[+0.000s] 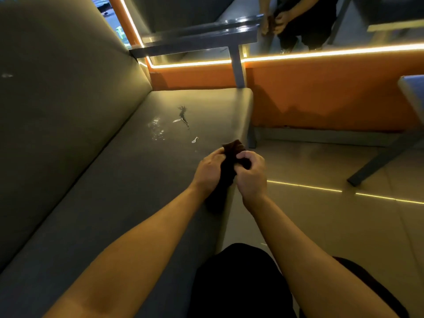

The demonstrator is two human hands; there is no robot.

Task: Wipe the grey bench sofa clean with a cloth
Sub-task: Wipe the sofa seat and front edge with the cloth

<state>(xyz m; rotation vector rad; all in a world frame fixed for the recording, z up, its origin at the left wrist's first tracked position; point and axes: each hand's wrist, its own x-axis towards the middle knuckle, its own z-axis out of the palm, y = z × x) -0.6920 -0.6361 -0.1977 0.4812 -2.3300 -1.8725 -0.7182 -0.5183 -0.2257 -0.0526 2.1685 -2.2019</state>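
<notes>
The grey bench sofa [119,180] runs from the lower left up to the orange wall, its backrest filling the left side. On its seat lie a dark smear [183,117], wet droplets [157,129] and small white scraps [194,140]. A dark brown cloth [231,152] hangs bunched between both hands above the seat's front edge. My left hand [210,171] grips its left side. My right hand [251,174] grips its right side, fingers curled over the top. The cloth is held above the seat, short of the dirt.
An orange wall panel [321,97] with a lit strip closes the far end, and a mirror above it reflects a person. A grey table leg [238,65] stands at the seat's far corner. Another table [413,88] and its slanted leg stand on the tiled floor at right.
</notes>
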